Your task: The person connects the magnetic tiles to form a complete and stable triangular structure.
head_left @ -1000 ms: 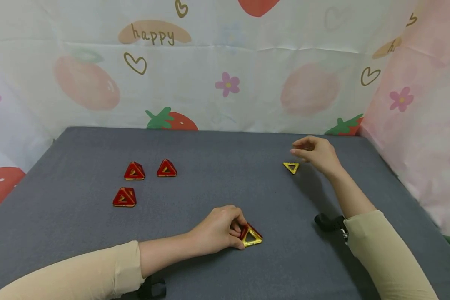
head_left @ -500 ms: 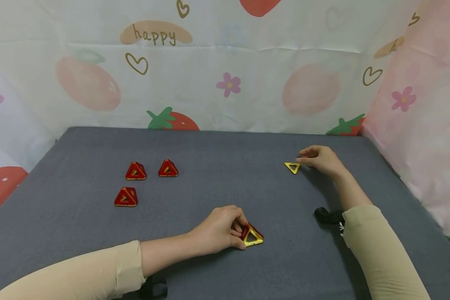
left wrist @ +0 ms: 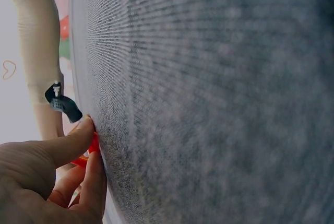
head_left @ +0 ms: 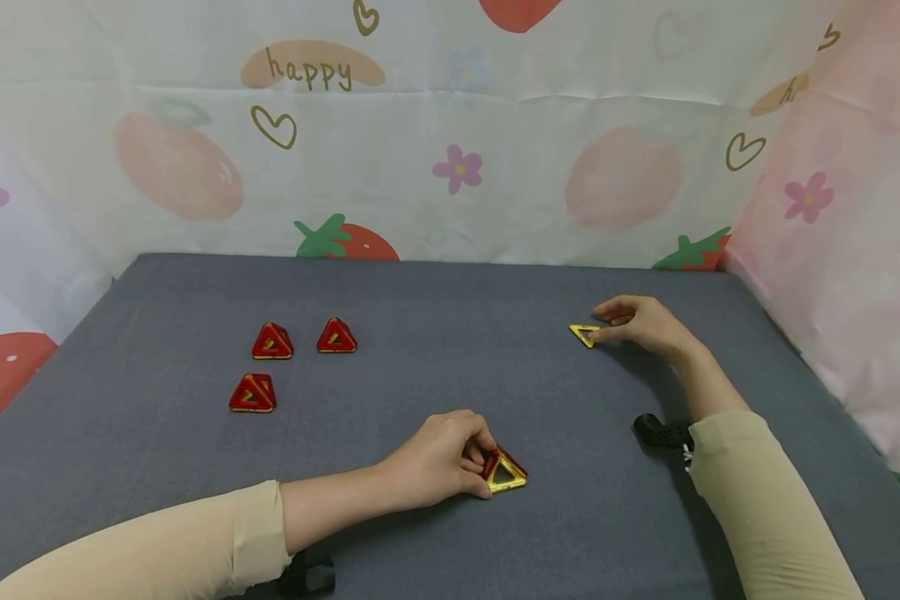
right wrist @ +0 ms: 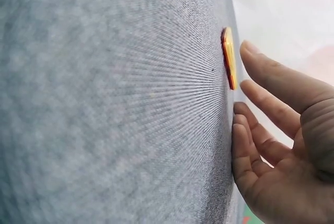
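Near the front middle of the table, my left hand (head_left: 442, 458) grips a red-and-yellow triangular magnetic tile piece (head_left: 519, 479), its yellow frame facing front. The left wrist view shows the thumb and fingertips of that hand (left wrist: 57, 174) pinching a red edge (left wrist: 94, 143); the rest of the piece is hidden. Farther back on the right, a yellow triangular magnetic tile (head_left: 583, 327) lies flat. Over its right corner reaches my right hand (head_left: 648, 325), thumb and fingers spread apart. In the right wrist view, a gap separates the thumb from the tile (right wrist: 229, 59).
Three red pyramids of triangular tiles stand on the left: one at the back (head_left: 272, 342), one to its right (head_left: 336, 337), one nearer (head_left: 252, 394). Grey cloth (head_left: 420, 350) covers the table. A printed curtain (head_left: 517, 167) hangs behind it.
My right hand has come down toward the yellow triangular tile, its thumb now overlapping the tile's right corner in the head view. The left hand has kept its grip and place.
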Motion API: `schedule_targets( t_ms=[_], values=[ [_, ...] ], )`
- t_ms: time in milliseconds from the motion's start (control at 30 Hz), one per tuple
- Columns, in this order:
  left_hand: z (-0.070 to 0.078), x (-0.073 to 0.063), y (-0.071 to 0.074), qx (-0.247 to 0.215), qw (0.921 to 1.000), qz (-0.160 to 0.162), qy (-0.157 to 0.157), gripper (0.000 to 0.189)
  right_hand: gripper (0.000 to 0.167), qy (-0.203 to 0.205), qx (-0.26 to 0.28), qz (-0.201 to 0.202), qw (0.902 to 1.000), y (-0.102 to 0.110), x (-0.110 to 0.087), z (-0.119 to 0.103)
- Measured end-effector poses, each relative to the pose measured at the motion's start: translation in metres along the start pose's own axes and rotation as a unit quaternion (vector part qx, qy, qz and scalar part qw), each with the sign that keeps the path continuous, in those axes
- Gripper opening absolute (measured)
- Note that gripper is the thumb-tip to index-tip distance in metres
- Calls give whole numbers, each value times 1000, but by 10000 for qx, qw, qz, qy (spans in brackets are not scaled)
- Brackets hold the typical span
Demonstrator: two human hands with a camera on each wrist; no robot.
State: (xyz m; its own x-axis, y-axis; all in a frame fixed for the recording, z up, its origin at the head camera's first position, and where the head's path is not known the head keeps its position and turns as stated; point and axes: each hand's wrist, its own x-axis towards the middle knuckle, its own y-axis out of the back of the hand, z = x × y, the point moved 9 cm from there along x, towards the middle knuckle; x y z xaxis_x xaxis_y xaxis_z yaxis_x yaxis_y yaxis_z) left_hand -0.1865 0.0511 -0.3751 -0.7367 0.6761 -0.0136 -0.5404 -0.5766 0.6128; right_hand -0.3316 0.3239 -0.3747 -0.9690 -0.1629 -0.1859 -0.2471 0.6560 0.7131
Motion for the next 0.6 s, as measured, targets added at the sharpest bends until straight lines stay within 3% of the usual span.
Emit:
schedule_targets(
  t_ms=[600],
  values=[
    [-1, 0, 0, -28, 10000, 21, 13, 37, 51, 77, -361, -132, 9992, -6, 3, -8]
  ],
)
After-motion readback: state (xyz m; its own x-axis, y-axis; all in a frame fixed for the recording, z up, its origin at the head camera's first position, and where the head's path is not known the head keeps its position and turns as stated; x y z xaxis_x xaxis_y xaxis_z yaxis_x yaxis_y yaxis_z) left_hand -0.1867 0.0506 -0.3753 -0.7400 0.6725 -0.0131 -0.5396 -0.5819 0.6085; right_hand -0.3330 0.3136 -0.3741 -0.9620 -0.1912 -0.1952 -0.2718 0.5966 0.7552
